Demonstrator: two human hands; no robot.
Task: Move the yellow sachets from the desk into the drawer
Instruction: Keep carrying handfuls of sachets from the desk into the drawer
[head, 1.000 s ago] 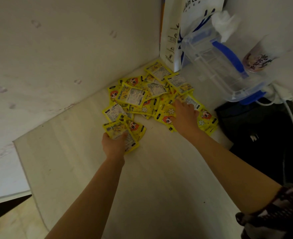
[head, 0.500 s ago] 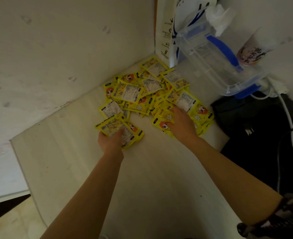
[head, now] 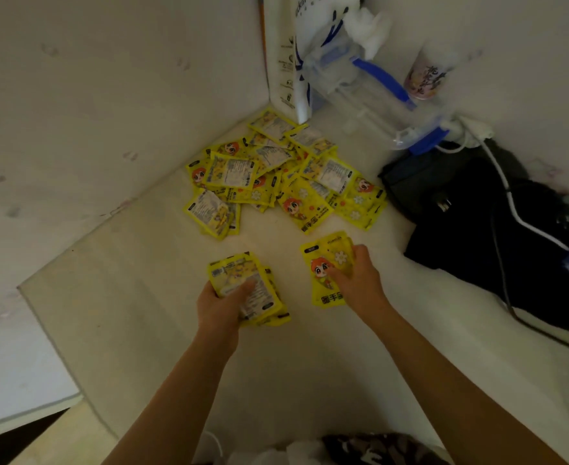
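A pile of yellow sachets (head: 276, 179) with a cartoon face lies in the far corner of the pale desk (head: 142, 313). My left hand (head: 221, 307) grips a small stack of sachets (head: 242, 280), thumb across the top one. My right hand (head: 360, 280) holds a few more sachets (head: 323, 263), printed side up, fingers curled round their right edge. Both stacks are nearer to me than the pile, apart from it. No drawer is in view.
A white paper bag (head: 293, 55) and a clear plastic box with blue clips (head: 370, 92) stand in the corner behind the pile. A black bag (head: 477, 223) with a white cable across it lies at the right. A cup (head: 427, 75) stands behind it.
Both hands have drawn back from the pile toward me, each carrying sachets. The right hand, earlier reaching into the pile, now holds a few.
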